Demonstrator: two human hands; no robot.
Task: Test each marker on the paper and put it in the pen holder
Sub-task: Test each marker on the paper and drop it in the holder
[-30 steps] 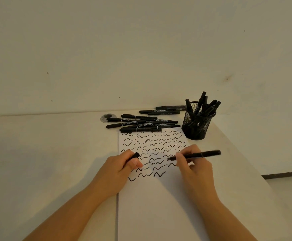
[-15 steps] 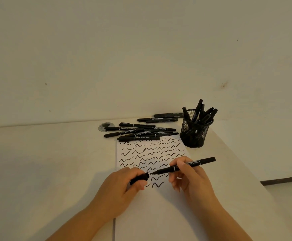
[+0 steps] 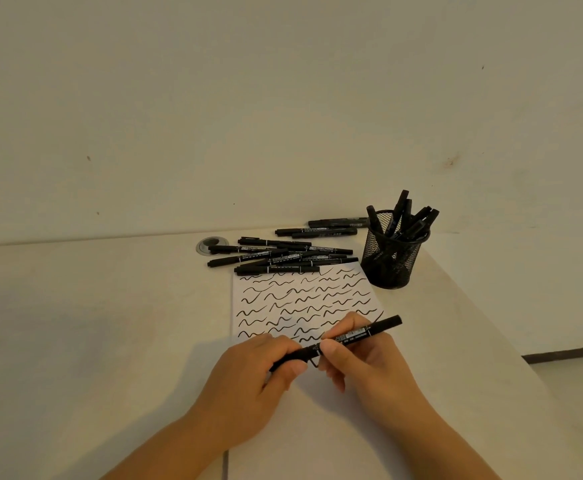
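Both hands meet low over the paper point(image 3: 318, 427), recapping a marker point(image 3: 352, 336). Left hand point(image 3: 252, 372) curls thumb and fingers round the cap end point(image 3: 283, 362); right hand point(image 3: 363, 358) pinches the barrel near its middle, rear end sticking out up-right toward the holder point(image 3: 392, 258). Can't tell whether the cap is fully seated; fingers hide the joint.

To do it well: keep cap and barrel in one line, push straight along the axis, no twisting sideways, until it seats. Hold the pair clear of the sheet so the tip leaves no stray mark. Fresh ink probably sits right under the hands, so don't drag a palm across it.

Beyond the hands, the paper carries rows of black squiggles, lowest row just by the fingers. At its far edge lies a pile of markers point(image 3: 279, 258), several overlapping, looks untested, so much remains. The mesh holder stands just off the sheet's far right corner on the tabletop point(image 3: 75, 323), already crowded with markers leaning out. Drop this one in vertically, aiming for a gap, or it may catch on the others.
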